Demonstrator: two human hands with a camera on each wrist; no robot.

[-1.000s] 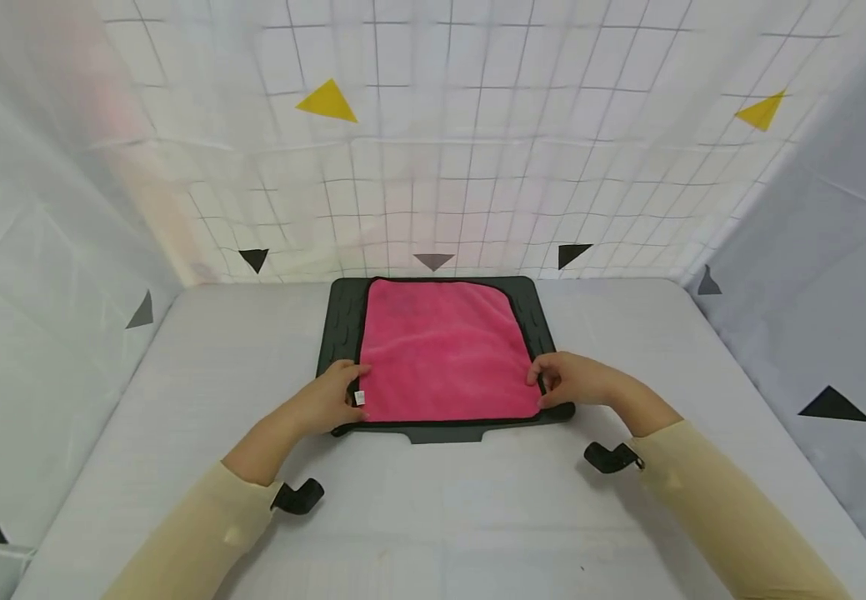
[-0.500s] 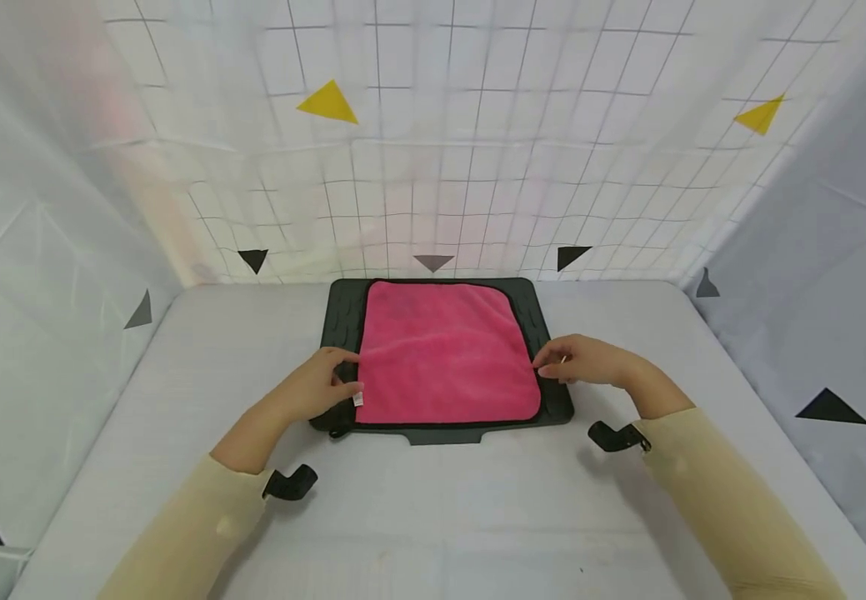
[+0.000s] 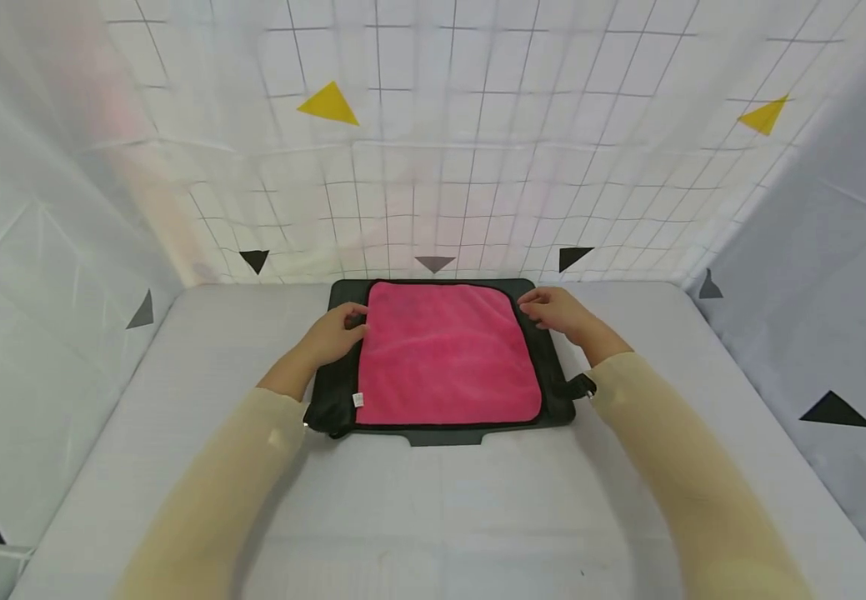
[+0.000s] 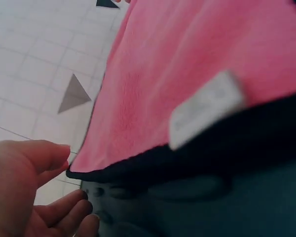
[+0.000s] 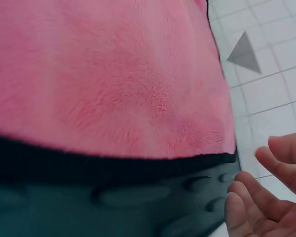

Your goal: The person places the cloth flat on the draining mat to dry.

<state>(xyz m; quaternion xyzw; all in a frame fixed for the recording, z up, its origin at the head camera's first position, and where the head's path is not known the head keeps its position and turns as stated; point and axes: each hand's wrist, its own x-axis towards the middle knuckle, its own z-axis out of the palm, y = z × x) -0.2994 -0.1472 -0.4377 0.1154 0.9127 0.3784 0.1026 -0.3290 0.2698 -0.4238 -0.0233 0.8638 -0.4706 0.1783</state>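
A pink plush cloth (image 3: pixel 448 354) with black edging lies spread flat on a dark board (image 3: pixel 541 358) with raised oval bumps. Its white tag (image 3: pixel 358 400) is at the near left edge and looms large in the left wrist view. My left hand (image 3: pixel 335 333) hovers by the cloth's left edge, thumb and fingers apart, holding nothing. On the other side, my right hand (image 3: pixel 558 313) is over the board near the cloth's far right corner, fingers loosely bent and nothing in them. In the right wrist view those fingertips (image 5: pixel 244 177) appear apart from the cloth edge.
The board sits on a white-covered table (image 3: pixel 433 517) close against the gridded back sheet (image 3: pixel 433 200). White sheets also hang at left and right, with dark triangle markers. A black wrist device (image 3: pixel 578 386) on the right sleeve is just over the board's right edge.
Both hands have moved from the cloth's near corners along its sides toward the far end, no longer gripping its edges. The cloth and board stay almost where they were.
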